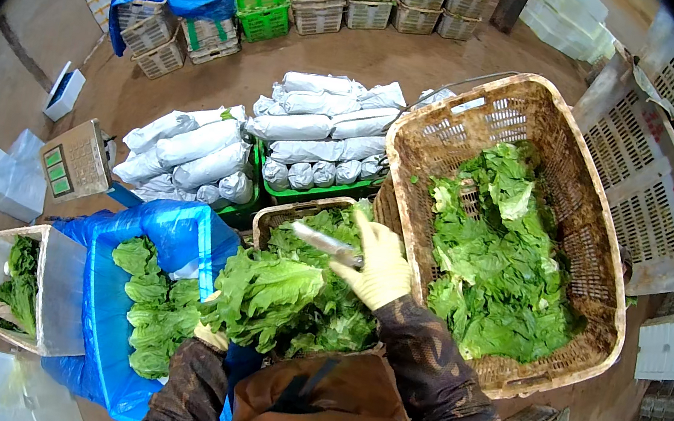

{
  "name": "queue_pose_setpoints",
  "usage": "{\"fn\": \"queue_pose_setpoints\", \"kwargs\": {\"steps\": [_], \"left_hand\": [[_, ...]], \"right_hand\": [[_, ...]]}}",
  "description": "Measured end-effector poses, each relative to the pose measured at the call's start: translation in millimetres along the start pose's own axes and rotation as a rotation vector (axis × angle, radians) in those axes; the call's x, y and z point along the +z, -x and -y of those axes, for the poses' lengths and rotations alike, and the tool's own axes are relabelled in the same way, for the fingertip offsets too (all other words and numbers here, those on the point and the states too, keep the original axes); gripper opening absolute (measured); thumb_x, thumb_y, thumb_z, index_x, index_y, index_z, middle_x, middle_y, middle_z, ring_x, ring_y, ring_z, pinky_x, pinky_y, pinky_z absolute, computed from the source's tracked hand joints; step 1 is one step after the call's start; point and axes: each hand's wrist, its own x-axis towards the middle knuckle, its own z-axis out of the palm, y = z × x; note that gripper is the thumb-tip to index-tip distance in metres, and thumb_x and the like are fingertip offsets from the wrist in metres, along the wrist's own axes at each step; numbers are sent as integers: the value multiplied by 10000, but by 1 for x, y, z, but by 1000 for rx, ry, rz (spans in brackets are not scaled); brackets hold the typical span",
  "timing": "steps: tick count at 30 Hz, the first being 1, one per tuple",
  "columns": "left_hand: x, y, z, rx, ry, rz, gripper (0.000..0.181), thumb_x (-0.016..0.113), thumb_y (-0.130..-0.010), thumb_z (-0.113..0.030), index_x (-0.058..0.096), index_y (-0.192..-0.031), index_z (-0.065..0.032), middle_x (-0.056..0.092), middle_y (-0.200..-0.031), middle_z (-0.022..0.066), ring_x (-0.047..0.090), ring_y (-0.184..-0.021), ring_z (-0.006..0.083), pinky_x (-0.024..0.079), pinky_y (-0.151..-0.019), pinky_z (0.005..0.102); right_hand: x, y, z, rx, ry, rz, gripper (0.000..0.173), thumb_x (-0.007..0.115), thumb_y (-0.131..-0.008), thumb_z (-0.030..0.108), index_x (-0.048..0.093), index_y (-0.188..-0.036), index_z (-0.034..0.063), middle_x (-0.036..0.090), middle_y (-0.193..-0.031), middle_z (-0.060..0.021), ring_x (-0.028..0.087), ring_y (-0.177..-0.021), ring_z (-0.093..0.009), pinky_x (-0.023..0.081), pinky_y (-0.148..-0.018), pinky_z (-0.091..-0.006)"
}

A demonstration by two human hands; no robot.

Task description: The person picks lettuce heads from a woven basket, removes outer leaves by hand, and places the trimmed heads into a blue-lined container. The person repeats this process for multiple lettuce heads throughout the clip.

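Note:
My right hand (382, 267), in a pale glove, grips a knife (318, 239) with its blade pointing left. Leafy green lettuce (267, 294) is in my gloved left hand (211, 334), whose fingers are mostly hidden behind the leaves. Beneath and beyond the held lettuce stands a plastic crate (267, 221) full of more green lettuce (346, 328). To the left, a container lined with blue plastic film (93, 312) holds several lettuce heads (156, 321). Loose lettuce leaves (495, 278) lie in a large dirt-stained plastic basket (590, 246) on my right.
White-wrapped rolls (297, 127) are piled in green crates (301, 192) ahead. A digital scale (75, 164) stands at the left, near a foam box (66, 295) with lettuce. Stacked crates (369, 5) line the back, and tall perforated crates (644, 183) rise at the right.

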Motion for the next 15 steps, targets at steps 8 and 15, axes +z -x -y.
{"fn": "queue_pose_setpoints", "kwargs": {"steps": [8,15], "left_hand": [[-75,-8,47,56,-695,29,417,395,-1064,-238,508,-1400,-20,581,-1373,121,582,-1182,272,474,-1020,430],[-54,1,48,-437,565,179,433,343,-1085,-225,460,-1459,-41,536,-1450,122,551,-1252,282,444,-1090,422]], "right_hand": [[15,-12,19,-373,-118,209,238,752,-814,271,663,-990,138,631,-911,-62,642,-928,-278,536,-794,-390],[20,-9,11,-136,-261,542,268,741,-863,329,705,-1044,134,712,-1004,-120,679,-965,-267,534,-833,-371]]}}
